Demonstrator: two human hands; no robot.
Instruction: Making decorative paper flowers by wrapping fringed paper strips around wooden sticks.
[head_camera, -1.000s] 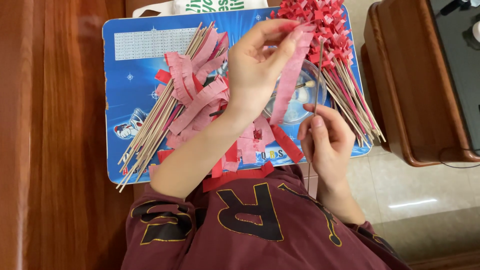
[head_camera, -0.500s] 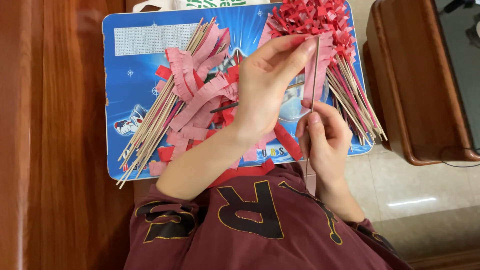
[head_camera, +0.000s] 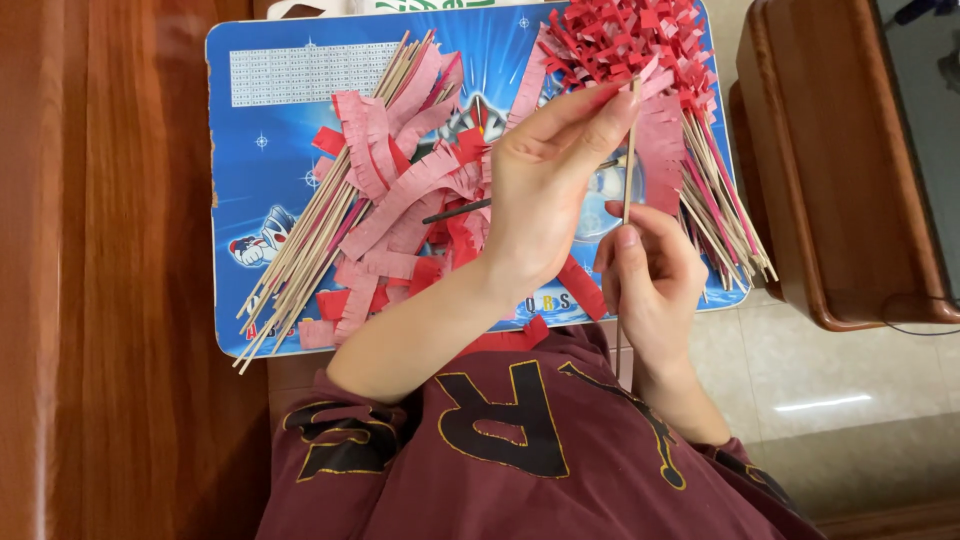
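Note:
My right hand pinches the lower part of a thin wooden stick and holds it upright. At the stick's top, the fingers of my left hand pinch a pink fringed paper strip against it. Both hands hover over a blue picture board. Loose pink and red fringed strips lie heaped on the board to the left of my left hand. Bare wooden sticks lie under that heap.
Several finished sticks topped with red paper tufts lie bunched at the board's upper right, their ends fanning toward the right edge. A dark thin tool lies among the strips. A wooden cabinet stands to the right, and a wooden surface to the left.
The pink strip hung long from my left hand; now most of it sits gathered at the stick's top. My left hand has shifted right and lower, and the stick stands straighter.

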